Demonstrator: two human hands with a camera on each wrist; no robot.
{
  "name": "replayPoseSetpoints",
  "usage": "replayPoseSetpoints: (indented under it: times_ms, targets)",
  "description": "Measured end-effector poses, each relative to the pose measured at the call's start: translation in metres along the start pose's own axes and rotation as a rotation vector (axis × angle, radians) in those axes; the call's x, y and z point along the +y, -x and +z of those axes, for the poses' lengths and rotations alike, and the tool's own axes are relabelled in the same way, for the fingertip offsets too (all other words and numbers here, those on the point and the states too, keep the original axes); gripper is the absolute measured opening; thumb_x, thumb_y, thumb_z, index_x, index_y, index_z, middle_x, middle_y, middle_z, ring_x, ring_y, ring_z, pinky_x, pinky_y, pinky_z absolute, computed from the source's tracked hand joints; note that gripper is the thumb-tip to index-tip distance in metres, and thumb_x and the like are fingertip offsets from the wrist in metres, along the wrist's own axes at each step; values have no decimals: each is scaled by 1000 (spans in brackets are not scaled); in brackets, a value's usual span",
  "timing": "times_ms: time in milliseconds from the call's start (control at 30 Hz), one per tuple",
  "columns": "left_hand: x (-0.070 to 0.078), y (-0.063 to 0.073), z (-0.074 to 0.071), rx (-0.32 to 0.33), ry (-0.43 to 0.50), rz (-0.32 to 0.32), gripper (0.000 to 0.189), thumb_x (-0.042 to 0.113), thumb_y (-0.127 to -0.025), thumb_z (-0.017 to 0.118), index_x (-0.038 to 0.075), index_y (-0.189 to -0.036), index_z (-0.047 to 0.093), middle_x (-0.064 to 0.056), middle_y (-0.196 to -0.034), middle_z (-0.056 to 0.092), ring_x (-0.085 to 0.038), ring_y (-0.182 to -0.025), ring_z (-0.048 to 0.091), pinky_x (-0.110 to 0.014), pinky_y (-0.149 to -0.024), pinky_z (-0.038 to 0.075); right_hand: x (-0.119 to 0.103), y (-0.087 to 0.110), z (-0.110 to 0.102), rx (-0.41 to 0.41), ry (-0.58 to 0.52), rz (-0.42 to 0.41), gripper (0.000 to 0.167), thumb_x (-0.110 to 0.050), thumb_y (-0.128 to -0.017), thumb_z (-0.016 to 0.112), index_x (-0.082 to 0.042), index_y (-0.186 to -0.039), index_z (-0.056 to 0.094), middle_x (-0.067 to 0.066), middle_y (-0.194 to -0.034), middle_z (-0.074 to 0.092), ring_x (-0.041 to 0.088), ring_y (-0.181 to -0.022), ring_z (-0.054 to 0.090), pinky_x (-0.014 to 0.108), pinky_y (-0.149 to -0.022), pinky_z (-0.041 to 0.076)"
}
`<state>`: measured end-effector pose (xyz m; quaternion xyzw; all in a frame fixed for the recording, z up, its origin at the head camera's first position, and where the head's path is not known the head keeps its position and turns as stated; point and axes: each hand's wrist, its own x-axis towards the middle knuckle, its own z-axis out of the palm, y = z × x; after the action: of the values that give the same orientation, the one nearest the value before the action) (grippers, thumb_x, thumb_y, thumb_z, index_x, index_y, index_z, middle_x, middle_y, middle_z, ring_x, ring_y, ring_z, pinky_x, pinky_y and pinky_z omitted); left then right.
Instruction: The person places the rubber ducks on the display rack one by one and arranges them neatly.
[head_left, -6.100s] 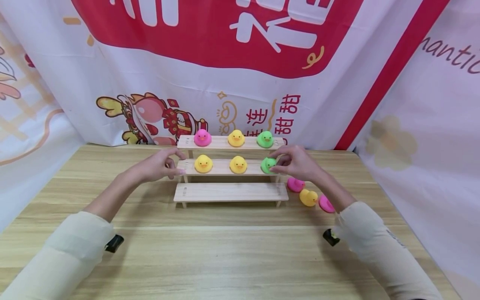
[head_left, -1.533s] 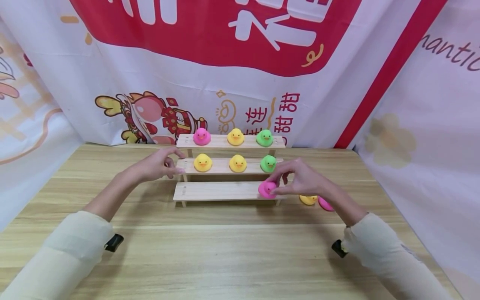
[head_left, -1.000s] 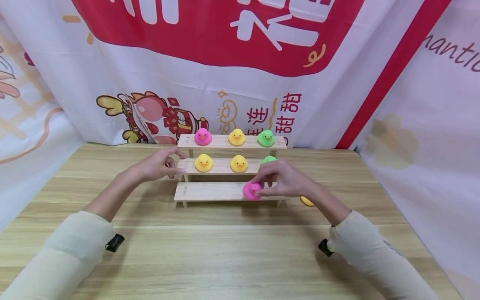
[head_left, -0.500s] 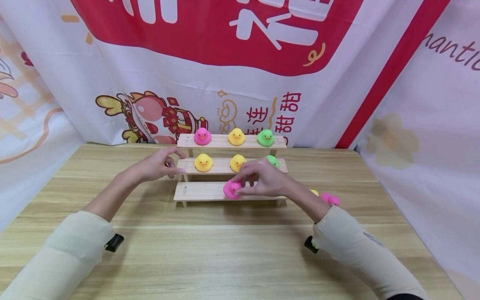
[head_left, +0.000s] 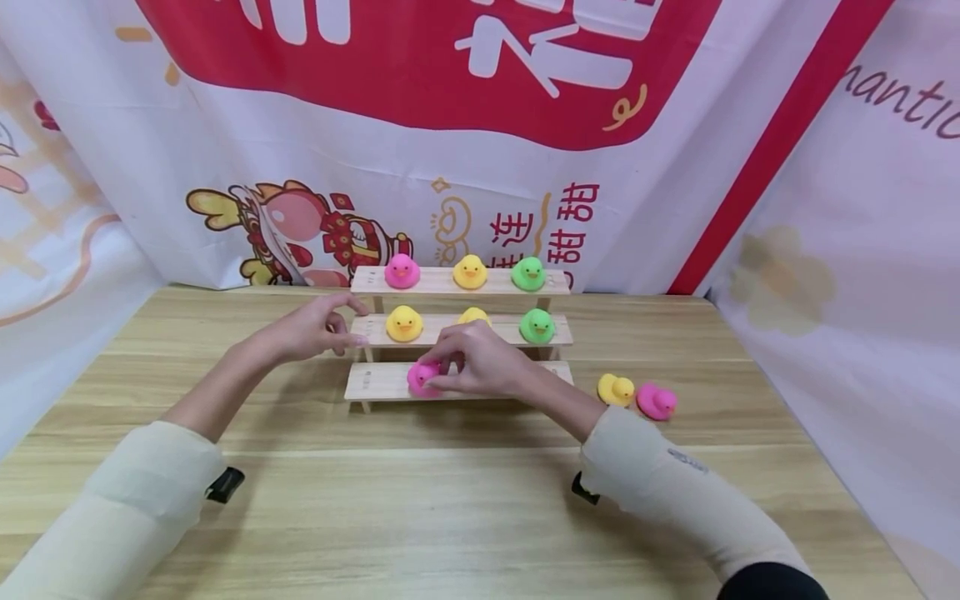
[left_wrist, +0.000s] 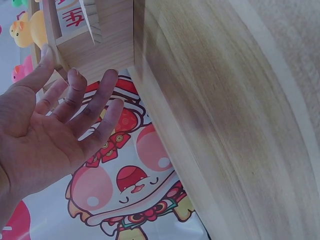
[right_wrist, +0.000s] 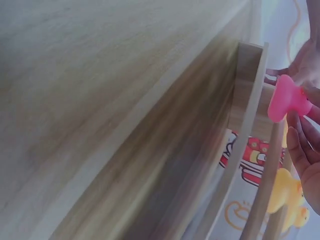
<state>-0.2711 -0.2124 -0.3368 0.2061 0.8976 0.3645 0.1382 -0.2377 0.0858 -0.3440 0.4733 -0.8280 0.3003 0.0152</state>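
Note:
My right hand (head_left: 483,358) pinches a pink rubber duck (head_left: 423,379) between thumb and fingers at the left part of the bottom tier of a wooden three-tier display stand (head_left: 375,382). In the right wrist view the pink duck (right_wrist: 287,100) shows clear of the board edge. My left hand (head_left: 311,331) holds the left end of the middle tier, thumb at the front edge and index finger at the back. In the left wrist view the other fingers of the left hand (left_wrist: 55,125) stay spread beside the stand.
On the top tier sit a pink duck (head_left: 402,272), a yellow duck (head_left: 470,272) and a green duck (head_left: 528,274). Two yellow ducks and a green duck (head_left: 537,327) occupy the middle tier. A yellow duck (head_left: 616,389) and a pink duck (head_left: 657,402) lie right of the stand.
My right hand left the green duck on the middle tier, took a pink duck from the table, and moved it leftward along the bottom tier. The left hand stays in place.

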Motion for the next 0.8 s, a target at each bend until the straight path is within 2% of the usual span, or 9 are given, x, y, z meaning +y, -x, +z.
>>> replayPoseSetpoints:
  times_ms: [267, 433, 633, 800]
  targets:
    - [0, 1, 0, 6, 10, 9, 49, 10, -99, 72, -6, -138, 46, -10, -76, 67, -25, -73, 67, -34, -63, 46, -1, -15, 18, -3, 23, 7, 19, -14, -89, 84, -4, -105, 81, 3, -88, 74, 8, -73, 65, 18, -67, 53]
    - [0, 0, 0, 3, 10, 1, 49, 11, -99, 71, -5, -138, 47, -7, -75, 67, -26, -75, 67, -31, -61, 44, -3, -18, 23, 2, 30, 8, 19, -14, -90, 84, -4, -106, 81, 2, -90, 73, 14, -74, 66, 17, -66, 50]
    - [-1, 0, 0, 0, 11, 3, 49, 10, -99, 71, -6, -138, 46, -9, -76, 67, -25, -75, 67, -32, -62, 45, -2, -18, 25, 3, 26, 20, 21, -13, -90, 83, -4, -109, 80, 4, -94, 74, 19, -77, 68, 19, -68, 51]
    - [1, 0, 0, -6, 13, -1, 48, 10, -99, 71, -5, -138, 47, -10, -77, 67, -29, -76, 67, -34, -64, 47, -4, -13, 18, -42, -2, 83, 32, -16, -90, 83, -4, -119, 77, 5, -101, 75, 17, -83, 69, 24, -72, 56]
